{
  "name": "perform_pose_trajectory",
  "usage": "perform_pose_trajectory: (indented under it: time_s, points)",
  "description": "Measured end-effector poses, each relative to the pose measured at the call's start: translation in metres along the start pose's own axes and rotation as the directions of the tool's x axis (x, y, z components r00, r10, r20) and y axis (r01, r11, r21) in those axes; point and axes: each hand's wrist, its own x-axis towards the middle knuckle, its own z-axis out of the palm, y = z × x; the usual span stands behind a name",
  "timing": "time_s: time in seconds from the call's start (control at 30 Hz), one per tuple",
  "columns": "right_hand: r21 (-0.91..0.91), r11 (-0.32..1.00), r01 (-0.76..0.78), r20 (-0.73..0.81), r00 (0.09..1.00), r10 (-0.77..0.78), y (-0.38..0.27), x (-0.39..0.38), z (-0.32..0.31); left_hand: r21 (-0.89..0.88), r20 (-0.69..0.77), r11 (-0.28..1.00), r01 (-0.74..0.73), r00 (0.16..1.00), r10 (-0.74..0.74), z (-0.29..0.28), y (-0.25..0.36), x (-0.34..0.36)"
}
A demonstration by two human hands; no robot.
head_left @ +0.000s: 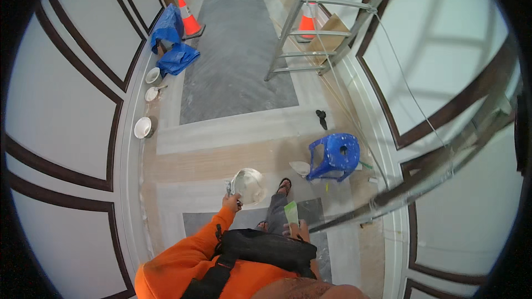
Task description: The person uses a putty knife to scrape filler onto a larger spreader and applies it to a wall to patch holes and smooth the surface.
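The left hand (233, 203) grips the round basin (257, 176) by its left rim, probably steadying it; the right hand (300, 230) clasps a green scraper (291, 212).

Tubs (143, 128) along left wall (61, 94); stool (339, 156) right of bucket (246, 175); ladder (338, 3) beyond stool; cone (306, 24) behind ladder.

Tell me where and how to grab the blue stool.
Probably best by the seat's rim, coming from above on its left. The blue stool stands upright, its broad seat uppermost, and the wall lies off its right side. The seat's dark central opening might take a finger, but it is too small here to tell.
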Motion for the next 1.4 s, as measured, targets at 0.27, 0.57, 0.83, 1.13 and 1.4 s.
perform_pose_trajectory:
  time_s: [0.27, 0.57, 0.83, 1.13, 1.4]
  points:
    - [-0.532, 0.822, 0.204, -0.089, 0.952, -0.293, 0.058, -0.083, -0.041, 0.472, 0.34, 0.834, -0.286, 0.932, 0.128, -0.121, -0.106, -0.049]
    - [-0.498, 0.761, 0.416, -0.038, 0.867, -0.498, 0.068, -0.173, -0.111, 0.286, 0.934, -0.38, -0.88, 0.166, 0.317, -0.115, -0.183, -0.126]
    - [-0.286, 0.907, 0.309, -0.416, 0.813, -0.408, 0.122, -0.33, -0.277, 0.527, 0.578, 0.747, -0.405, 0.816, 0.035, 0.024, -0.305, -0.262]
    - [0.393, 0.575, 0.717, -0.754, 0.61, -0.245, 0.117, -0.447, -0.408, 0.113, 0.674, 0.986, 0.119, 0.721, -0.165, 0.181, -0.355, -0.414]
    - [0.297, 0.62, 0.726, -0.778, 0.561, -0.284, 0.07, -0.433, -0.435, -0.104, 0.625, 0.958, -0.268, 0.732, 0.273, 0.284, -0.311, -0.499]
